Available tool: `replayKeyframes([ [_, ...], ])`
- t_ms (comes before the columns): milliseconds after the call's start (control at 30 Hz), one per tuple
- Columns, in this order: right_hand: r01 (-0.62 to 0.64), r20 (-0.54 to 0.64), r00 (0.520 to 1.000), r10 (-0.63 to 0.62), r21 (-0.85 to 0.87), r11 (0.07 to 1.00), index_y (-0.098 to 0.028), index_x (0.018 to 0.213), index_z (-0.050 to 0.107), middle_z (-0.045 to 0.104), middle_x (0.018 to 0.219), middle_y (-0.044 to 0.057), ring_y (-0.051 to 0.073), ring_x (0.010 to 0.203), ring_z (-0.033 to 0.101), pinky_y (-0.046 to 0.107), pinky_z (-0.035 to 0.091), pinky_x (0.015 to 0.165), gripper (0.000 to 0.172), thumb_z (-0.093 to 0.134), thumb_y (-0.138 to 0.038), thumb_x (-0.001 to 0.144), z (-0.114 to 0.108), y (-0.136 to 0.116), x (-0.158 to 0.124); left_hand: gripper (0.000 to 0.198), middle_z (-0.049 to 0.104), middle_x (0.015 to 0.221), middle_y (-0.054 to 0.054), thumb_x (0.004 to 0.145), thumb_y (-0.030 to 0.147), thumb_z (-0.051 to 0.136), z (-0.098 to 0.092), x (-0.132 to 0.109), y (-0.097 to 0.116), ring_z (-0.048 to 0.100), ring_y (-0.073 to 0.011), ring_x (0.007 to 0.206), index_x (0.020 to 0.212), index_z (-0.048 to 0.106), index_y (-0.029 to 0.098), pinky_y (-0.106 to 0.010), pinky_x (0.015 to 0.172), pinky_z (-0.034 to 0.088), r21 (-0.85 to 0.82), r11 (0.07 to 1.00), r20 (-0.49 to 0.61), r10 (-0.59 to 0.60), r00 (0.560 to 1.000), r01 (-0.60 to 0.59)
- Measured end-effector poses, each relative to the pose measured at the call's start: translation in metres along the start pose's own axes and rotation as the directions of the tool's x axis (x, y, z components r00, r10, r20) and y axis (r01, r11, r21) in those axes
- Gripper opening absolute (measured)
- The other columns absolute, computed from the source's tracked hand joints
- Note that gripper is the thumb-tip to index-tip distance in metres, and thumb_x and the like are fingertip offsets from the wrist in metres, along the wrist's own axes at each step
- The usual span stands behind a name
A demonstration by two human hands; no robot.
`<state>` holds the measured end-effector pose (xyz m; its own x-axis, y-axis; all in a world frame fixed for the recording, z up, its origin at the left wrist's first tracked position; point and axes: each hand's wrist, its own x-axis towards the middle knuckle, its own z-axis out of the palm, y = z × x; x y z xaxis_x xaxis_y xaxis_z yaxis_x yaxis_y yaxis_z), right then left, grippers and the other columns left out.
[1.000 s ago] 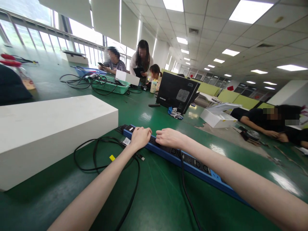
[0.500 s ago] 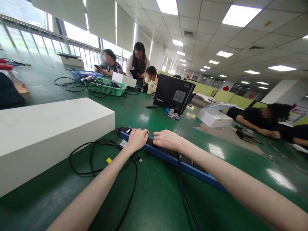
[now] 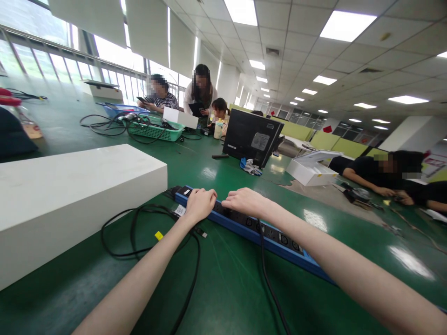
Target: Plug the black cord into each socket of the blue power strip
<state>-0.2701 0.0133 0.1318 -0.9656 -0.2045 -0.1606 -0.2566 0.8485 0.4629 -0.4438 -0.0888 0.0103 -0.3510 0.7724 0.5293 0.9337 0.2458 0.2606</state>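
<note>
A long blue-edged power strip (image 3: pixel 272 235) with black sockets lies slantwise on the green table. Wrapped over its far-left part is my left hand (image 3: pixel 200 204), fingers closed around the body. My right hand (image 3: pixel 242 201) is curled just to the right, low over the sockets; its fingertips are bent down and hide whatever is between them. Under my right wrist a black cable (image 3: pixel 264 260) meets the strip and runs toward me. Beside my left forearm lie a looped black cable (image 3: pixel 132 230) with a yellow tag (image 3: pixel 159 236) and a USB plug (image 3: pixel 201 232).
A big white box (image 3: pixel 84 186) stands at left. Farther back are a green basket (image 3: pixel 157 132) of cables, a black monitor (image 3: pixel 252 137), gloves (image 3: pixel 250 166) and an open white box (image 3: pixel 312 170). Several people are around the table, one leaning on it at right (image 3: pixel 380 179).
The right forearm has shifted slightly, showing more of the sockets. Both hands stay at nearly the same place on the strip, and the camera view has tilted a little.
</note>
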Motion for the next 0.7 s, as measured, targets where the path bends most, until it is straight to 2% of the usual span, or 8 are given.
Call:
replayKeyframes([
  [133,-0.123,0.052,0.991,0.12,0.051,0.991,-0.026,0.116,0.061,0.074,0.094,0.003,0.018,0.083,0.07,0.025,0.041,0.063,0.015,0.055,-0.025,0.102,0.001,0.004,-0.001,0.03,0.074,0.087,-0.006,0.098,0.029,0.041,0.0,0.0,0.0,0.065,-0.023,0.092,0.097,0.071,0.026,-0.039,0.093,0.039,0.004,1.0,-0.005,-0.002,1.0,0.003],
  [300,-0.095,0.029,0.995,0.093,0.075,0.993,-0.023,0.115,0.06,0.074,0.099,0.006,0.018,0.09,0.071,0.024,0.041,0.064,0.016,0.051,-0.02,0.102,0.001,0.002,-0.007,0.03,0.074,0.087,-0.006,0.098,0.029,0.04,0.001,0.0,-0.001,0.065,-0.0229,0.091,0.098,0.07,0.026,-0.038,0.092,0.04,0.011,1.0,-0.004,-0.001,1.0,0.001],
  [400,-0.173,-0.034,0.983,0.178,0.122,0.977,-0.022,0.113,0.059,0.074,0.101,0.006,0.019,0.094,0.07,0.024,0.042,0.067,0.014,0.052,-0.019,0.101,-0.005,0.016,-0.022,0.031,0.074,0.087,-0.006,0.098,0.03,0.04,0.001,0.0,-0.001,0.066,-0.0226,0.091,0.099,0.071,0.026,-0.038,0.092,0.04,0.016,1.0,0.002,-0.003,1.0,0.003],
  [500,-0.319,-0.153,0.915,0.375,0.298,0.9,-0.024,0.116,0.056,0.072,0.111,0.005,0.02,0.1,0.068,0.026,0.045,0.076,0.017,0.055,-0.025,0.1,-0.014,0.036,-0.046,0.031,0.074,0.086,-0.006,0.098,0.03,0.04,0.001,0.001,-0.001,0.066,-0.0226,0.089,0.098,0.071,0.026,-0.037,0.091,0.04,0.017,1.0,0.007,-0.004,1.0,0.003],
  [567,-0.344,-0.173,0.874,0.454,0.44,0.829,-0.024,0.118,0.053,0.071,0.115,0.006,0.02,0.1,0.067,0.028,0.045,0.08,0.02,0.056,-0.028,0.099,-0.018,0.042,-0.064,0.032,0.074,0.086,-0.006,0.098,0.03,0.04,0.002,0.001,-0.001,0.065,-0.0226,0.089,0.097,0.071,0.026,-0.037,0.09,0.04,0.012,1.0,0.006,-0.002,1.0,0.002],
  [633,-0.335,-0.149,0.861,0.486,0.554,0.763,-0.023,0.119,0.051,0.07,0.114,0.007,0.02,0.097,0.067,0.029,0.046,0.081,0.022,0.055,-0.029,0.099,-0.018,0.04,-0.08,0.032,0.074,0.086,-0.006,0.098,0.03,0.04,0.003,0.002,-0.001,0.065,-0.0226,0.088,0.096,0.071,0.026,-0.037,0.091,0.039,0.006,1.0,0.003,-0.001,1.0,0.001],
  [700,-0.326,-0.099,0.869,0.485,0.622,0.712,-0.022,0.119,0.05,0.071,0.11,0.007,0.019,0.091,0.066,0.029,0.046,0.078,0.022,0.053,-0.03,0.099,-0.015,0.034,-0.094,0.032,0.074,0.085,-0.006,0.098,0.031,0.04,0.004,0.002,-0.001,0.065,-0.0226,0.088,0.096,0.071,0.026,-0.037,0.092,0.039,0.003,1.0,0.002,-0.001,1.0,0.001],
])
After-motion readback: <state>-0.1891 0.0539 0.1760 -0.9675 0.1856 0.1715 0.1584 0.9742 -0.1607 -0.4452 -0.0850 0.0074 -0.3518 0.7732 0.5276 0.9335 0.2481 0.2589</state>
